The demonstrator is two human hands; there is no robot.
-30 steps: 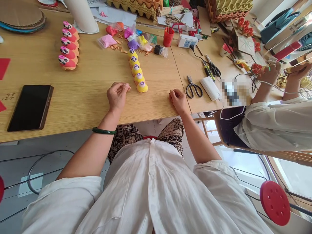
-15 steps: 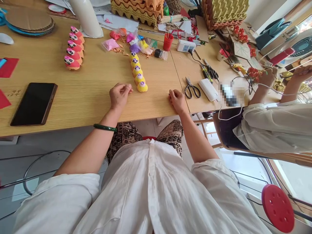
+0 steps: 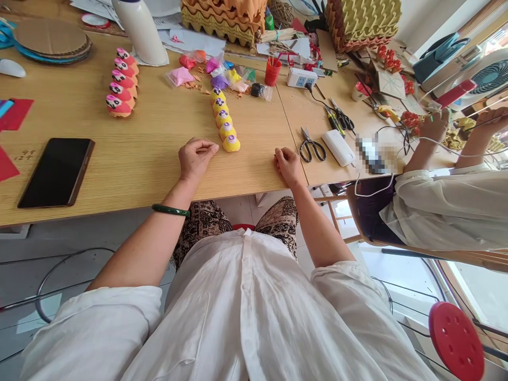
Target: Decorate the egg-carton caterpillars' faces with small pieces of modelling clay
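has the yellow row on the surface between left hand and right hand, stretching beyond both; holds the left just beside its near end, with thumb and fingertips together; rests the right farther off, curled, near scissors; cannot tell whether pinching anything.

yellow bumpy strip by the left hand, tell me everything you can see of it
The yellow bumpy strip is a row of five rounded humps with purple and pale decorations, some with dark marks. Its surface looks matte, perhaps clay-covered. It lies humps-up on the table, near end beside the left hand, apparently untouched.
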